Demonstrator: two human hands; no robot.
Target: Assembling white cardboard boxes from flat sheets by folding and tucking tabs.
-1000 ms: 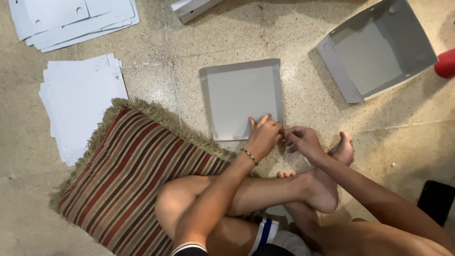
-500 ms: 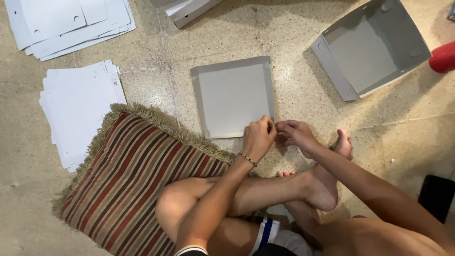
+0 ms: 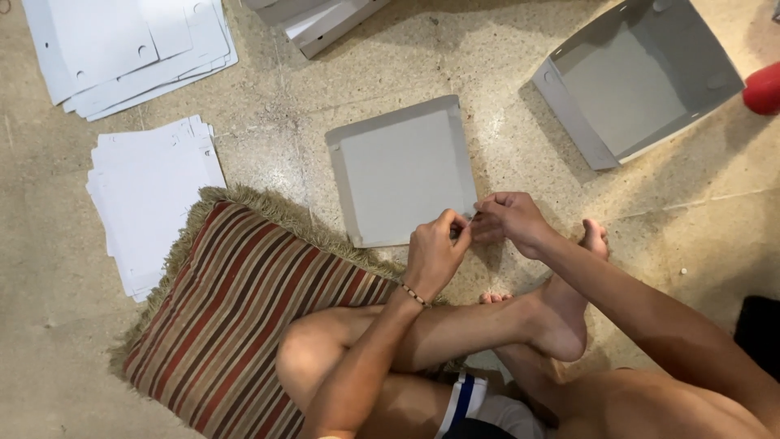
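Observation:
A shallow grey cardboard tray [image 3: 398, 171] with low folded walls lies on the speckled stone floor in front of me. Both hands meet at its near right corner. My left hand [image 3: 435, 254], with a bead bracelet at the wrist, pinches the corner flap from the near side. My right hand [image 3: 508, 221] pinches the same corner from the right, fingertips touching the left hand's. I sit cross-legged, with my bare feet just below the hands.
A striped fringed cushion [image 3: 236, 313] lies under my left leg. Stacks of flat white cardboard blanks [image 3: 150, 203] [image 3: 122, 49] lie at left and top left. A deeper folded grey box [image 3: 642, 77] sits top right, a red object [image 3: 764, 88] at the right edge, and more folded pieces [image 3: 325, 20] at the top.
The view has shifted slightly, and both hands stay at the tray's near right corner, working the flap with small finger movements. The tray itself stays in place.

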